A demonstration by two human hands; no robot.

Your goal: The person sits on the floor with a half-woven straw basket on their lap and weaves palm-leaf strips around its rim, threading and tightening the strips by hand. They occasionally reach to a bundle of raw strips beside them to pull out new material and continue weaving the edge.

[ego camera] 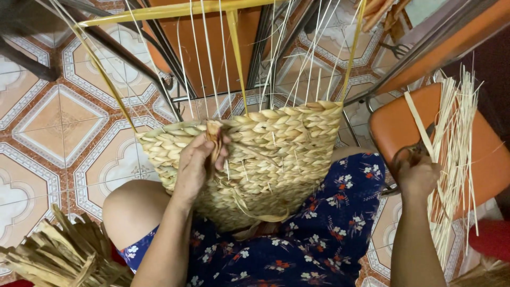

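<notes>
A half-woven straw basket (276, 154) rests on my lap, with thin upright ribs rising from its braided rim. My left hand (195, 166) is closed on a brown dried straw strand (215, 139) at the rim's left side. My right hand (418, 175) reaches to the orange chair seat (393, 125) on the right. Its fingers close around dark scissor handles (406, 155) beside a bundle of pale thin straws (454, 143).
A pile of flat dried straw strips (58, 255) lies at the lower left on the patterned tile floor (58, 127). Dark metal chair legs (133, 58) and an orange panel (212, 48) stand behind the basket. A red object (491, 239) sits at the right edge.
</notes>
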